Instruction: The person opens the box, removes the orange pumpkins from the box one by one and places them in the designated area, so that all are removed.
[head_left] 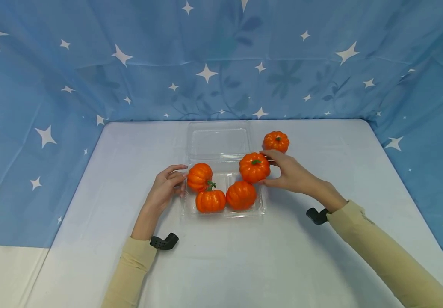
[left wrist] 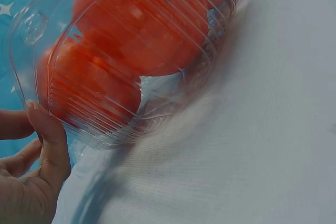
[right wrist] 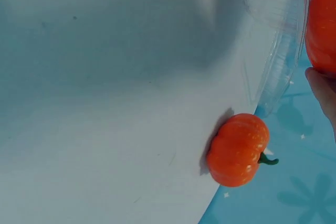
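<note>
Right hand on the fourth pumpkin at the tray's far right corner

The right hand (head_left: 288, 173) grips a pumpkin (head_left: 254, 167) from its right side, over the clear tray (head_left: 261, 208); the left hand (head_left: 166, 187) pinches the tray's left edge; a spare pumpkin (head_left: 276, 141) sits behind on the tabletop (head_left: 244, 256).

I count five small orange pumpkins in the head view. Four sit in or over the clear plastic container (head_left: 261, 205): one at its back left (head_left: 199, 176), one at its front left (head_left: 210, 200), one at its front right (head_left: 241, 195), and one at its back right (head_left: 254, 167). The fifth pumpkin (head_left: 276, 141) sits alone on the tabletop (head_left: 244, 256). There is one container, its single hinged lid (head_left: 219, 141) lying open behind it. Two hands are in view, a left hand (head_left: 165, 188) and a right hand (head_left: 292, 173).
</note>
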Action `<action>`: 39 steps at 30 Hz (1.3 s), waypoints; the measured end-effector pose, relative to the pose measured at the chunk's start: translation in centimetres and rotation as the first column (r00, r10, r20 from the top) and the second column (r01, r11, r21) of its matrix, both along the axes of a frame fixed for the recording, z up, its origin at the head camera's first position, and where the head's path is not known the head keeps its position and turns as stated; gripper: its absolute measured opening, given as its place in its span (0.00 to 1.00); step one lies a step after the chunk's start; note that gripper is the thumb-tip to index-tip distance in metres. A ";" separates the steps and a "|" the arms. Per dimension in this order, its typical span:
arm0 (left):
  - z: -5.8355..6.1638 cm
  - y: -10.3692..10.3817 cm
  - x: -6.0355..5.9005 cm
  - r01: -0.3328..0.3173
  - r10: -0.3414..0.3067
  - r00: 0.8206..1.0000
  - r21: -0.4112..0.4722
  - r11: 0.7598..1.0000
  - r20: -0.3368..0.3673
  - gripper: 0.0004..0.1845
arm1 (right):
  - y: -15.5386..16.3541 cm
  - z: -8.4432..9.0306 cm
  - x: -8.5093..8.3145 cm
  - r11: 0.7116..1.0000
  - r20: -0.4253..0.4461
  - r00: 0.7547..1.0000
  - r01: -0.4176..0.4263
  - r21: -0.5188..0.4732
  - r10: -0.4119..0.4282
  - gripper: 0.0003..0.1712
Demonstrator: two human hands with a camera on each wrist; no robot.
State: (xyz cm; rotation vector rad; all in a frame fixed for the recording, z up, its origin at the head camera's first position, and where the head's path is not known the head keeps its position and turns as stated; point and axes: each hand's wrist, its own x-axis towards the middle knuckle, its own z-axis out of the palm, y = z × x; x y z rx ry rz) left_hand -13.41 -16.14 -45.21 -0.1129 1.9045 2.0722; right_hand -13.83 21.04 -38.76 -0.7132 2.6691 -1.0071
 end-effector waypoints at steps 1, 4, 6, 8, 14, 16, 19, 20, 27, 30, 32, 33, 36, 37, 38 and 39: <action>0.0 0.0 0.0 0.001 -0.001 1.000 -0.001 1.000 0.000 0.19 | 0.1 0.0 0.1 1.000 0.001 1.000 0.005 -0.002 -0.005 0.48; 0.0 -0.1 0.0 -0.001 0.001 1.000 0.001 1.000 0.005 0.19 | 0.3 -0.1 0.2 1.000 0.011 1.000 0.021 -0.019 -0.020 0.48; -0.1 -0.1 0.0 0.000 0.000 1.000 0.001 1.000 0.007 0.19 | 0.4 -0.1 0.4 0.999 0.018 0.999 0.031 -0.032 -0.030 0.48; -0.1 -0.1 0.0 -0.002 0.002 1.000 0.003 1.000 0.009 0.19 | 0.6 -0.2 0.5 0.998 0.024 0.999 0.046 -0.041 -0.045 0.48; -0.3 0.0 0.1 0.001 -0.001 1.000 -0.004 1.000 0.001 0.18 | 1.5 -0.7 0.9 0.995 0.016 0.996 0.087 -0.056 -0.086 0.48; -0.3 0.0 0.1 0.006 -0.006 1.000 -0.008 1.000 -0.004 0.18 | 1.8 -0.8 1.1 0.994 0.013 0.996 0.092 -0.063 -0.092 0.48; -0.4 0.0 0.1 0.010 -0.010 1.000 -0.006 1.000 -0.006 0.18 | 2.5 -0.9 1.3 0.992 0.022 0.994 0.106 -0.070 -0.105 0.47; -0.4 0.0 0.1 0.011 -0.011 1.000 -0.006 1.000 -0.004 0.18 | 2.7 -0.9 1.3 0.991 0.028 0.993 0.113 -0.073 -0.111 0.46; -0.1 -0.2 0.1 0.007 -0.007 1.000 -0.004 1.000 -0.001 0.19 | 4.6 -1.3 1.3 0.983 0.063 0.984 0.170 -0.072 -0.166 0.46; -0.1 -0.2 0.1 0.004 -0.004 1.000 0.001 1.000 -0.006 0.20 | 5.4 -1.6 1.3 0.979 0.066 0.978 0.200 -0.047 -0.197 0.46; -0.1 -0.2 0.1 0.003 -0.003 1.000 0.004 1.000 -0.007 0.20 | 6.0 -1.8 1.2 0.974 0.081 0.971 0.226 -0.024 -0.223 0.47; -0.1 -0.2 0.1 0.002 -0.002 1.000 0.006 1.000 -0.006 0.21 | 6.3 -1.9 1.2 0.972 0.089 0.968 0.236 -0.011 -0.234 0.47; -0.1 -0.1 0.1 -0.004 0.004 1.000 0.020 1.000 -0.003 0.21 | 7.3 -2.0 1.1 0.961 0.124 0.953 0.277 0.016 -0.277 0.46; -0.1 -0.1 0.1 -0.003 0.003 1.000 0.022 1.000 -0.002 0.21 | 7.7 -2.1 1.0 0.957 0.135 0.947 0.291 0.022 -0.291 0.46; -0.1 -0.1 0.0 -0.004 0.004 1.000 0.025 1.000 -0.001 0.21 | 8.1 -2.1 0.9 0.952 0.147 0.940 0.306 0.027 -0.307 0.45; -0.1 0.0 0.0 -0.003 0.003 1.000 0.026 1.000 -0.001 0.21 | 8.4 -2.2 0.9 0.947 0.159 0.934 0.318 0.032 -0.319 0.45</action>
